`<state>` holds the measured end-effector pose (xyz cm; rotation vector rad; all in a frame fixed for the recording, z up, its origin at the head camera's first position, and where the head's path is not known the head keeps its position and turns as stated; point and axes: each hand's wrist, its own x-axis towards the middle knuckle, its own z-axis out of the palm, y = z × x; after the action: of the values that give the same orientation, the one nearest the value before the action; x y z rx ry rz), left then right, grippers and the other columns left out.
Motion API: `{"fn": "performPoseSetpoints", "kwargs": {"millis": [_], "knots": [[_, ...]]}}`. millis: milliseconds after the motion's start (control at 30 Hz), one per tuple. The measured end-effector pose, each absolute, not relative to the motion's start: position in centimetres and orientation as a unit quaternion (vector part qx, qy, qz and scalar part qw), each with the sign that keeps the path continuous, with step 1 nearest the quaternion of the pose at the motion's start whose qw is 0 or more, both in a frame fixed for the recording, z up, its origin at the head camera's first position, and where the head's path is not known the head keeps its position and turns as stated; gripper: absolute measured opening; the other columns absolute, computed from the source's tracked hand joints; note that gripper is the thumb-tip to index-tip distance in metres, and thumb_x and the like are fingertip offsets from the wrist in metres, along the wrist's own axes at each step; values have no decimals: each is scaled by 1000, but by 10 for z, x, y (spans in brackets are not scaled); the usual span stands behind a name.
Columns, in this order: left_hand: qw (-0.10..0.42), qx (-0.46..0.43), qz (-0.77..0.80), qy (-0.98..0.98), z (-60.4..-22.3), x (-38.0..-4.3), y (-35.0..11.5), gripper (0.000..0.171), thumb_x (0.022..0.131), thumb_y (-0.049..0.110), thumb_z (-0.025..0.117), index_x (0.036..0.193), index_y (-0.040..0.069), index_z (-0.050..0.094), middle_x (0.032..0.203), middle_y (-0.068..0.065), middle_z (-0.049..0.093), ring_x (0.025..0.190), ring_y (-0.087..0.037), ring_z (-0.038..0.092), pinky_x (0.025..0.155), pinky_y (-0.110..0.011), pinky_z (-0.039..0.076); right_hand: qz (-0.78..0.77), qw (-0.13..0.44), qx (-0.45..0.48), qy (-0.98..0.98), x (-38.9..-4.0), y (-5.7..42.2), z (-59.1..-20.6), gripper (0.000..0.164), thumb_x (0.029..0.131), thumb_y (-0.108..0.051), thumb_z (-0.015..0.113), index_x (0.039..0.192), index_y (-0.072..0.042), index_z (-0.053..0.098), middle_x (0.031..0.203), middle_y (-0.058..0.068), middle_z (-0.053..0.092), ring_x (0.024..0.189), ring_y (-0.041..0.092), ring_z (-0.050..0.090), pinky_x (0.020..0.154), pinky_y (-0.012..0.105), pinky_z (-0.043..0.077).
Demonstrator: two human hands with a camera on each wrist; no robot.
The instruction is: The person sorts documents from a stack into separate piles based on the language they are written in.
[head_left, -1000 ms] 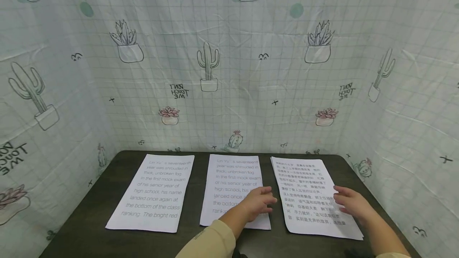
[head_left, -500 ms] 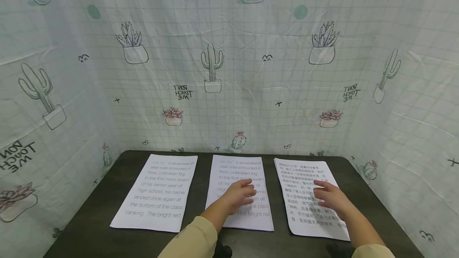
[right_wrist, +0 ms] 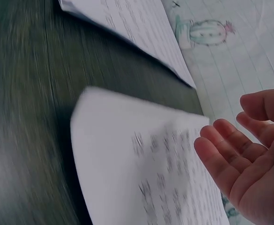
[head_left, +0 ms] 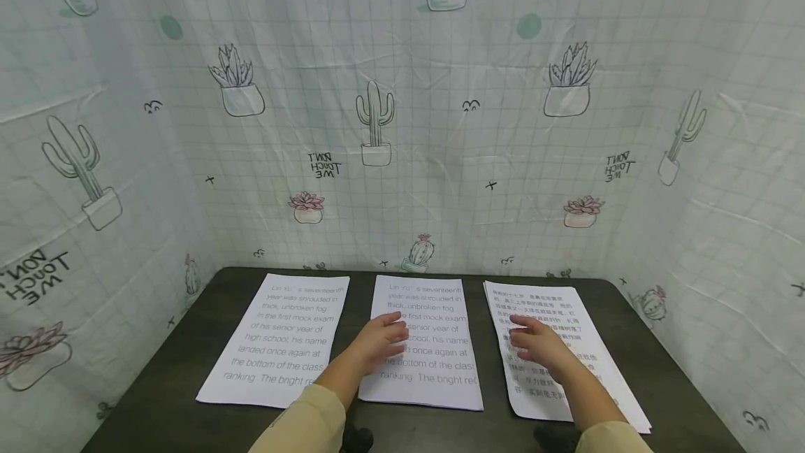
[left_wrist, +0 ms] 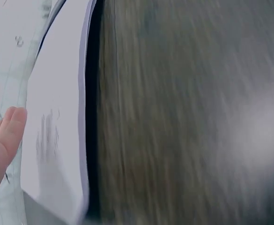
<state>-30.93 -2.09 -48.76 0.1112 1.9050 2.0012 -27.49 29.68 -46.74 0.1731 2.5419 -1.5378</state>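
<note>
Three stacks of printed paper lie in a row on a dark table. English text covers the left stack and the middle stack; the right stack bears Chinese characters. My left hand hovers over the left edge of the middle stack, fingers relaxed and pointing right, holding nothing. Above the right stack is my right hand, fingers loosely extended to the left, also with nothing in it. In the right wrist view the right palm faces the Chinese pages, fingers gently bent.
A white curtain printed with cacti and a grid surrounds the table at the back and both sides. Dark strips of table separate the stacks. Small black objects show under the forearms at the lower edge.
Both hands have swept left: the left from the middle stack's right side to its left edge, the right from the right stack's outer edge to over its middle. The stacks stay put.
</note>
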Motion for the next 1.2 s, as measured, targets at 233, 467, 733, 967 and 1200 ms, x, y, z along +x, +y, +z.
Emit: {"fn": "performPoseSetpoints", "kwargs": {"millis": [233,467,733,967,1200], "knots": [[170,34,705,688,-492,-312,-51,62,97,11,50,148,-13,25,150,-35,33,132,-44,47,106,-48,46,-538,83,60,837,-280,270,-473,52,97,-10,49,144,8,37,134,35,51,121,44,56,91,45,56],[163,24,704,691,-502,-316,-76,63,97,11,50,149,-13,22,150,-36,31,135,-47,42,108,-53,43,-542,90,61,833,-283,251,-480,51,98,-9,49,144,8,37,137,36,48,125,47,52,94,47,54],[161,28,701,695,-505,-314,-91,62,99,12,47,148,-14,20,151,-38,28,137,-49,37,109,-54,41,-537,90,74,836,-283,242,-486,51,97,-9,48,144,9,37,137,37,47,125,48,51,92,47,55],[186,12,701,689,-508,-312,-90,65,96,10,51,147,-17,20,150,-38,26,134,-47,42,106,-53,44,-540,101,91,830,-281,237,-487,52,96,-9,50,142,11,39,135,37,48,114,44,59,84,44,58],[186,11,667,721,-511,-311,-88,64,90,4,57,141,-22,27,140,-39,40,119,-41,57,96,-47,54,-509,109,118,846,-278,234,-492,49,94,-11,52,136,13,46,117,28,61,91,27,65,73,39,59]]}}
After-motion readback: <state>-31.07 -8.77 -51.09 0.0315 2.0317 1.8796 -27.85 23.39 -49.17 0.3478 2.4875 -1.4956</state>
